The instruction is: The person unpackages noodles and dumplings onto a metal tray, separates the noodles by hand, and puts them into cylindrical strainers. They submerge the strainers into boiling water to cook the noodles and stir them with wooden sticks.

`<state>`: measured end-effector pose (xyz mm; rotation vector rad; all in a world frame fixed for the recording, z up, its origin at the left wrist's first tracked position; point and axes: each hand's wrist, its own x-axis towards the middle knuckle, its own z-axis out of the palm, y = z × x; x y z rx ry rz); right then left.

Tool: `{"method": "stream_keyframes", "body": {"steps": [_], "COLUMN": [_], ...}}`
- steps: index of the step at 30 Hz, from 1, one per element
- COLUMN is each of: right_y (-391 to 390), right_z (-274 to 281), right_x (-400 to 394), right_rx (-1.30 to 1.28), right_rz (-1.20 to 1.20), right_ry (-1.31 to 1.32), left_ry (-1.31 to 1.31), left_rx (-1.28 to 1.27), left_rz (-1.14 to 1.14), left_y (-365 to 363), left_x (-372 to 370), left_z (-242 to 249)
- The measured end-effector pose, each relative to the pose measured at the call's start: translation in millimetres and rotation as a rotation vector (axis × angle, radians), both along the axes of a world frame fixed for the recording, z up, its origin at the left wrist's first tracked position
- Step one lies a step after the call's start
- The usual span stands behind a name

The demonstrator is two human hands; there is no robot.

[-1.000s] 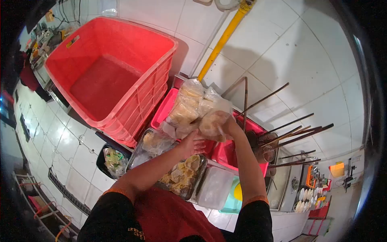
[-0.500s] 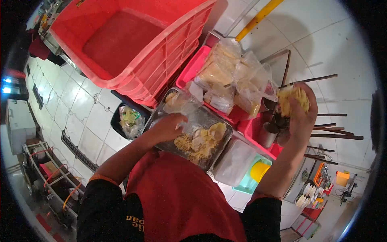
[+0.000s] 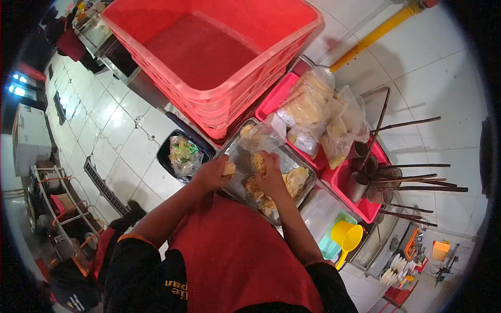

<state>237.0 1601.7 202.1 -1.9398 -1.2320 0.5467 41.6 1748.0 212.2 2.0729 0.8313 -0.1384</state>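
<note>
White tiled wall [image 3: 433, 78] and floor [image 3: 120, 172] surround a crowded work area in what looks like a kitchen. A bundle of yellow noodles [image 3: 259, 163] is at the metal tray [image 3: 293, 159], grasped in the curled fingers of the person's right hand [image 3: 270, 176]; whether it touches the tray cannot be told. The left hand [image 3: 211, 173], at the tray's near left edge, grips a pale yellow piece [image 3: 228, 168], partly hidden by the fingers. Loose noodles [image 3: 253, 188] and flat pale pieces [image 3: 296, 180] lie in the tray, with a clear plastic bag [image 3: 265, 138] at its far end.

Beyond the tray, filled plastic bags [image 3: 310, 101] sit heaped in a pink container [image 3: 269, 103], next to a pink tub [image 3: 371, 211] of metal cups [image 3: 359, 185] with long dark handles. A translucent box [image 3: 318, 206] is just beside the tray, and past it a yellow dipper [image 3: 347, 235] rests at a teal basin [image 3: 327, 246]. On the left are a black bin [image 3: 163, 156] with plastic wrapping [image 3: 185, 154] inside and a large red crate [image 3: 209, 117]. Another person [image 3: 78, 281] is at lower left.
</note>
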Motion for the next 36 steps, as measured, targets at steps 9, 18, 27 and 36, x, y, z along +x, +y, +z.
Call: {"method": "stream_keyframes", "body": {"steps": [9,18,27,36], "right_y": [11.5,-26.4,-17.3,-29.2], "right_z": [-23.3,-15.9,15.4,-7.4], "right_x": [24.8,16.4,17.7,30.8], "right_rx": [-0.215,-0.182,-0.006,-0.176], "right_rz": [0.087,-0.063,-0.08,0.062], "right_ry": [-0.097,-0.153,-0.129,-0.153], "left_ry": [-0.329,-0.458,-0.116,-0.384], "left_rx": [-0.241,-0.225,0.53,-0.943], "left_rz": [0.234,0.189,-0.126,0.325], "left_y": [-1.8,-24.8,-19.6,-35.4], "left_x": [-3.9,-11.3,7.0,94.1], "left_z": [-60.0,-72.0,-25.1,-49.4]}}
